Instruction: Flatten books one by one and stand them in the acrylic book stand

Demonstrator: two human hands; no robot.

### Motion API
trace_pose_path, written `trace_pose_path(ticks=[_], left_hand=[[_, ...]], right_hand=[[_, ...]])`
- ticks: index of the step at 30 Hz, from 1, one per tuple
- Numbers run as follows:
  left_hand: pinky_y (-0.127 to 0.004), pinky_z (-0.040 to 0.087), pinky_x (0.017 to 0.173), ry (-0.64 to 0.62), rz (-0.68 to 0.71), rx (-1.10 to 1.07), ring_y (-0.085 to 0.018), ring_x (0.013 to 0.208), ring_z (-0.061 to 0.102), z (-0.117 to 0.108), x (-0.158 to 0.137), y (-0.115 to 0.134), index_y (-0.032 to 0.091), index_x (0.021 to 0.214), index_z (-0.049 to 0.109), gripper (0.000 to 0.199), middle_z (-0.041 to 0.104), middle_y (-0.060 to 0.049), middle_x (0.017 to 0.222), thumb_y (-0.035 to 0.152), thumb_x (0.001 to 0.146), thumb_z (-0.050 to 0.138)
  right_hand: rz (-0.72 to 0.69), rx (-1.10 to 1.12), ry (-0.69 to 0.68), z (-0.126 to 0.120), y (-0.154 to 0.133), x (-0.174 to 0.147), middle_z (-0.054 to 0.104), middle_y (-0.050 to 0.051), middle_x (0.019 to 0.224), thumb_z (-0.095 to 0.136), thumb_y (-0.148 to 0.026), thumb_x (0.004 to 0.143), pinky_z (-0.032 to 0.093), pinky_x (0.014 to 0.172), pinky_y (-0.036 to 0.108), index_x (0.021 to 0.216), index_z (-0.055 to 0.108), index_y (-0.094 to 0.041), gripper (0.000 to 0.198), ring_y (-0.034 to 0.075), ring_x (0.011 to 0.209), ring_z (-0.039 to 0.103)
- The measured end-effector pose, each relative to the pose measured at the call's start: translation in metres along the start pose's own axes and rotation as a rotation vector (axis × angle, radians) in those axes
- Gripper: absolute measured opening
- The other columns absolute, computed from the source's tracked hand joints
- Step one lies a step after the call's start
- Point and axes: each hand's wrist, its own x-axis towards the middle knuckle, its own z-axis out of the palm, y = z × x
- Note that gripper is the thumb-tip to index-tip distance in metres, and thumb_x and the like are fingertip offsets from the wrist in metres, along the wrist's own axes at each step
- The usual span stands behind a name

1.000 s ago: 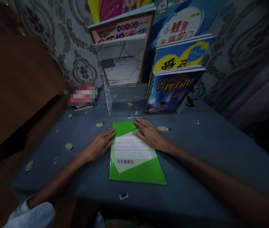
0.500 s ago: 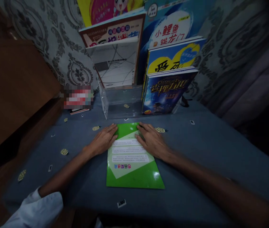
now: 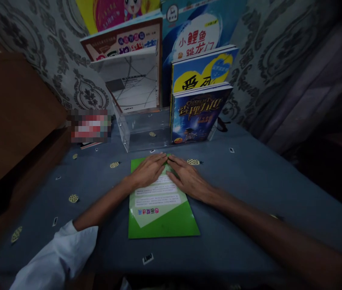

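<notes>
A green book (image 3: 165,223) with pale text panels lies flat on the dark blue tablecloth, its print upside down to me. My left hand (image 3: 149,169) rests flat across the far left part of the cover, fingers stretched toward the middle. Over the far right part lies my right hand (image 3: 187,177), also flat, its fingers pointing inward. The fingertips of both hands come together near the far edge of the book. Neither hand grips anything.
Behind the book stands a clear acrylic rack (image 3: 125,133). It holds a dark blue book (image 3: 199,114), a yellow-and-blue book (image 3: 186,74), a grey-white book (image 3: 134,82) and larger ones behind. A blurred-out red item (image 3: 89,127) lies left. A brown wooden panel (image 3: 16,108) borders the table.
My left hand has slid right from the book's left edge onto its cover, meeting the fingertips of my right hand. The view has shifted slightly, and the book stays flat.
</notes>
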Motion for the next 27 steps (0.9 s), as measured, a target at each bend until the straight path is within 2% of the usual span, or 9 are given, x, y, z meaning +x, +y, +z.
trace_pose_path(ticks=[6, 12, 15, 18, 27], left_hand=[[-0.044, 0.032, 0.119, 0.006, 0.048, -0.045, -0.021, 0.146, 0.038, 0.003, 0.015, 0.000, 0.014, 0.146, 0.045, 0.046, 0.044, -0.012, 0.155, 0.030, 0.105, 0.032], [-0.043, 0.030, 0.121, 0.022, 0.079, -0.060, -0.020, 0.146, 0.038, 0.005, 0.019, -0.001, 0.014, 0.145, 0.046, 0.045, 0.045, -0.011, 0.155, 0.029, 0.105, 0.032], [-0.043, 0.029, 0.122, 0.019, 0.090, -0.056, -0.020, 0.147, 0.037, 0.006, 0.018, -0.001, 0.013, 0.145, 0.046, 0.046, 0.045, -0.012, 0.155, 0.029, 0.105, 0.032], [-0.044, 0.028, 0.122, 0.020, 0.112, -0.050, -0.020, 0.147, 0.037, 0.005, 0.016, 0.001, 0.014, 0.145, 0.047, 0.046, 0.045, -0.011, 0.155, 0.031, 0.106, 0.031], [-0.042, 0.030, 0.122, -0.014, 0.188, -0.025, -0.020, 0.147, 0.038, 0.002, 0.004, 0.014, 0.012, 0.145, 0.046, 0.046, 0.046, -0.012, 0.154, 0.031, 0.106, 0.032]], right_hand=[[-0.020, 0.022, 0.016, -0.010, -0.001, -0.009, 0.058, 0.023, 0.140, 0.043, -0.028, 0.096, 0.048, 0.110, 0.051, 0.130, 0.060, -0.006, 0.044, 0.034, 0.132, 0.055], [-0.057, 0.035, 0.023, -0.016, -0.006, -0.018, 0.063, 0.018, 0.134, 0.046, -0.024, 0.095, 0.049, 0.109, 0.050, 0.129, 0.062, -0.011, 0.040, 0.031, 0.128, 0.058], [-0.058, 0.057, 0.002, -0.019, -0.008, -0.021, 0.063, 0.019, 0.133, 0.045, -0.023, 0.096, 0.049, 0.110, 0.050, 0.126, 0.064, -0.009, 0.038, 0.031, 0.128, 0.058], [-0.060, 0.086, -0.007, -0.019, -0.008, -0.025, 0.064, 0.016, 0.133, 0.045, -0.023, 0.095, 0.049, 0.110, 0.051, 0.124, 0.065, -0.013, 0.036, 0.030, 0.129, 0.057], [-0.073, 0.146, 0.012, -0.020, -0.011, -0.035, 0.065, 0.012, 0.131, 0.046, -0.023, 0.095, 0.050, 0.108, 0.050, 0.131, 0.062, -0.018, 0.040, 0.028, 0.127, 0.058]])
